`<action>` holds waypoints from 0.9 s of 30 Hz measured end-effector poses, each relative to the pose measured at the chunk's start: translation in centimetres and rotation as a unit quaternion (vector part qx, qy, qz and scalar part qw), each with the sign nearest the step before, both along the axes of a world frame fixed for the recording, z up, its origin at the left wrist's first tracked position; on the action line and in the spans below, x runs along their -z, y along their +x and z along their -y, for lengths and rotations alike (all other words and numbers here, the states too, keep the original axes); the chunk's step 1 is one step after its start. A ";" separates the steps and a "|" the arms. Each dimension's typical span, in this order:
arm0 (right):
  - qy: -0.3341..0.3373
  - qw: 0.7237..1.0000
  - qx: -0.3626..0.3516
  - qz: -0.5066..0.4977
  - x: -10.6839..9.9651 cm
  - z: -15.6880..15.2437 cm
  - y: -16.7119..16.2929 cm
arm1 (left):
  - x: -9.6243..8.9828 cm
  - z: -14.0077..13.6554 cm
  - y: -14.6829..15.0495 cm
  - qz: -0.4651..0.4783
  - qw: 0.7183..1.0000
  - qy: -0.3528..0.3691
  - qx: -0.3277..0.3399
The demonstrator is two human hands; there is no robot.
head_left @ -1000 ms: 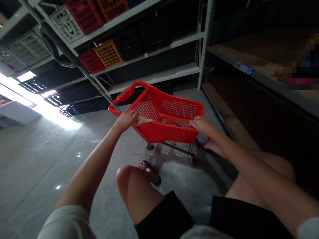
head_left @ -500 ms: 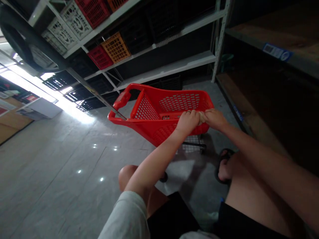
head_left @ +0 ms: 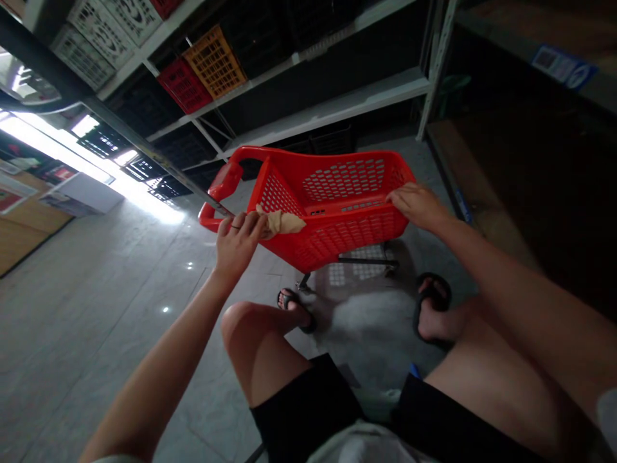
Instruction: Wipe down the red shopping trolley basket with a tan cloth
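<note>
A small red shopping cart [head_left: 337, 238] stands side-on in front of my knees, its basket walls pierced with holes. My left hand [head_left: 238, 241] is closed on a beige cloth [head_left: 284, 222], pressing it over the near top rim close to the handle end. Part of the cloth trails along the rim toward the middle. At the other end, my right hand [head_left: 417, 202] grips the near rim by the front corner, fingers curled over the edge. A pole rises from the cart's handle [head_left: 225, 181] toward the upper left.
Behind the cart runs a metal shelf [head_left: 328, 116] holding red, orange, white and black crates, such as an orange crate [head_left: 215, 62]. A dark wooden shelf [head_left: 486, 199] stands close on the right. Grey tiled floor [head_left: 110, 321] lies to the left.
My left hand has slid the cloth along the rim from the front corner to the handle end. My right hand has stayed by the front corner, now apart from the cloth.
</note>
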State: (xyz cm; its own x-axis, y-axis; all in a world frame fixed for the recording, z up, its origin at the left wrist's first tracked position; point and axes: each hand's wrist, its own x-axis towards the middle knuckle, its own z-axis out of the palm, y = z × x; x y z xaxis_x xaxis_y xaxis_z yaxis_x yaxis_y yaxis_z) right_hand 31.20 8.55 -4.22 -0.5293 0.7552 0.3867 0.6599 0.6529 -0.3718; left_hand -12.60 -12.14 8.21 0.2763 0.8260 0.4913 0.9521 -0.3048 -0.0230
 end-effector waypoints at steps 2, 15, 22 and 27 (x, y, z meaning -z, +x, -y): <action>0.003 1.000 -0.022 0.004 -0.3 1.4 -0.1 | 2.5 -0.5 1.5 -0.011 1.000 0.027 -0.004; -0.067 0.993 -0.085 -0.057 0.9 2.0 2.6 | 18.0 -8.8 23.3 -0.155 0.967 -0.142 0.147; -0.081 0.974 -0.183 -0.106 1.5 -0.1 3.4 | 12.6 -12.8 24.6 -0.047 0.996 0.047 0.055; -0.055 0.987 -0.131 -0.076 1.7 -0.5 3.8 | 19.2 -10.6 25.8 -0.151 0.974 -0.114 0.128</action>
State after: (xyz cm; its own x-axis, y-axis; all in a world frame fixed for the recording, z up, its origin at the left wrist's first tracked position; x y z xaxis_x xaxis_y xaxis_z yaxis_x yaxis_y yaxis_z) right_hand 35.02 9.05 -5.97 -0.6542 0.6420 0.3998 0.4045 0.7437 -0.5323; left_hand 13.19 -1.56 -11.03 0.5913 0.7888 0.1678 0.8043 -0.5618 -0.1935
